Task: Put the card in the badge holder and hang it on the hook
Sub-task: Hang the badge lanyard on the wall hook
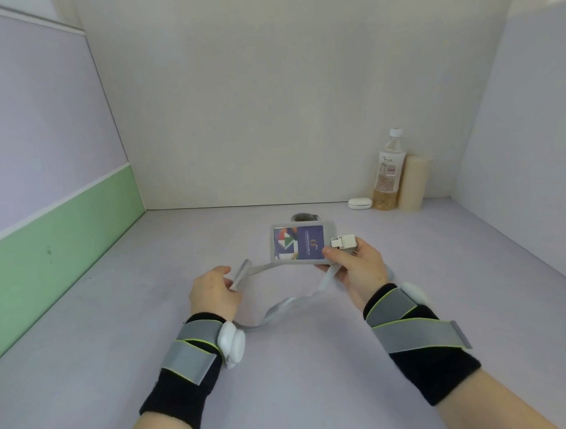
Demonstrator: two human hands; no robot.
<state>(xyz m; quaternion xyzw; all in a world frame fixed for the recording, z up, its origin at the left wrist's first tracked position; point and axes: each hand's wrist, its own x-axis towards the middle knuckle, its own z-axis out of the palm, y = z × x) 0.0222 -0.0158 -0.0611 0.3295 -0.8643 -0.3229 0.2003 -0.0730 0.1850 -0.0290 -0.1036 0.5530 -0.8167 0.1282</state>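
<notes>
A clear plastic bottle (pixel 388 174) with a white cap stands upright in the far right corner of the pale table (pixel 117 319), well beyond the grip and to its right; amber liquid fills only its lowest part. A cream cylinder (pixel 413 183) (its material cannot be told) stands upright just beside the bottle, on the side away from the grip. A small white oval case (pixel 360 203) lies flat just left of the bottle's base. Just behind the grip, partly hidden, sits a small round grey object (pixel 303 217), too obscured to identify.
</notes>
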